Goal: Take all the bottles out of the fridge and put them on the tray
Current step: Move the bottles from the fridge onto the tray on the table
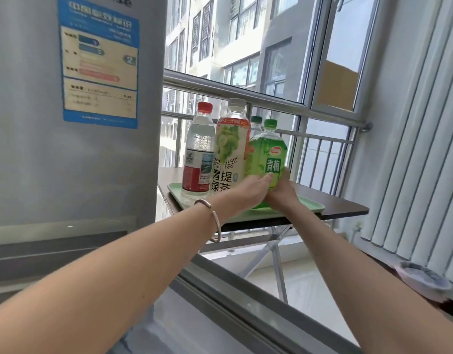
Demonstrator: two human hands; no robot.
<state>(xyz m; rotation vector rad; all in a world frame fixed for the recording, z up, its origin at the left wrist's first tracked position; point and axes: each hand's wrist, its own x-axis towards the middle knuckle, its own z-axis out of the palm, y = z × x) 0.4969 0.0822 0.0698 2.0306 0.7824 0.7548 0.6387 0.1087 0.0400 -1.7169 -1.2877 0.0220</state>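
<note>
grip: both hands, left hand [248, 191] and right hand [281, 194], wrap the base of the green bottle [268, 159], which stands on the tray [312, 208].
risk: just left of the grip the grape tea bottle [229, 152] stands very close; a nudge on release could topple it into the water bottle [197, 154].
hidden: another green-capped bottle [256, 122] behind the grip shows only its top; the fridge [67, 149] interior is out of sight.

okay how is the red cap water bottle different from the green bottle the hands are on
The red-capped water bottle is taller and slimmer, with clear contents and a red-and-white label; the green bottle is shorter and rounder, with green liquid, a green cap and a green label. The water bottle stands untouched, while the left hand and right hand hold the green one. Both stand upright on the tray.
</note>
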